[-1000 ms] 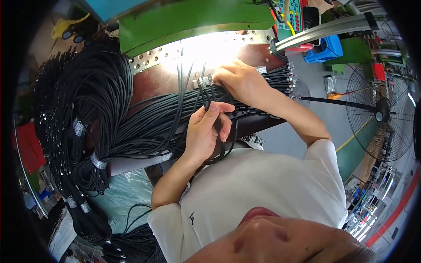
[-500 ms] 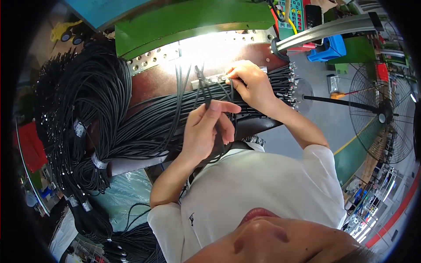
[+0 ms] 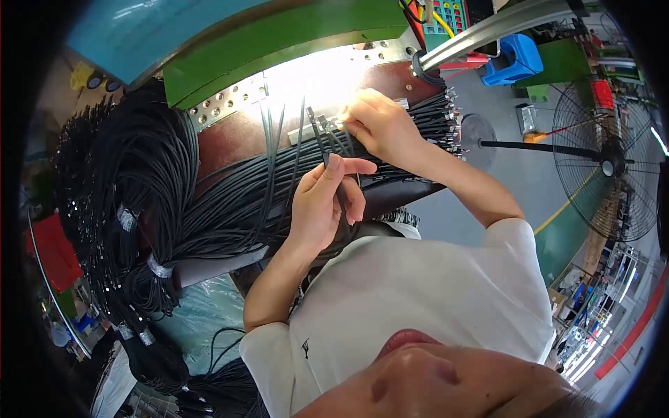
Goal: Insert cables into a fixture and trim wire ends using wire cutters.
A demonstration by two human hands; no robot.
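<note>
My left hand (image 3: 322,202) grips black cables (image 3: 323,143) between thumb and curled fingers, their ends pointing up toward the lamp light. Pinched thumb to fingers, my right hand (image 3: 382,129) is at a small pale metal fixture (image 3: 300,134) on the dark red bench top (image 3: 226,145). Glare and the fingers hide what the right hand holds there. Under both hands runs a thick bundle of black cables (image 3: 233,209), its silvery connector ends (image 3: 453,125) lying past my right wrist.
A green machine housing (image 3: 279,59) with a bright light spans the bench's far side. Large coiled cables (image 3: 132,146) are heaped at left, some tied with silvery wrap (image 3: 159,267). At right are a metal arm (image 3: 502,31), a blue stool (image 3: 512,61) and a standing fan (image 3: 608,167).
The bench has shifted slightly left and up in the picture. My right fingertips have moved nearer the cable ends over the fixture; the left hand keeps its grip on the cables.
</note>
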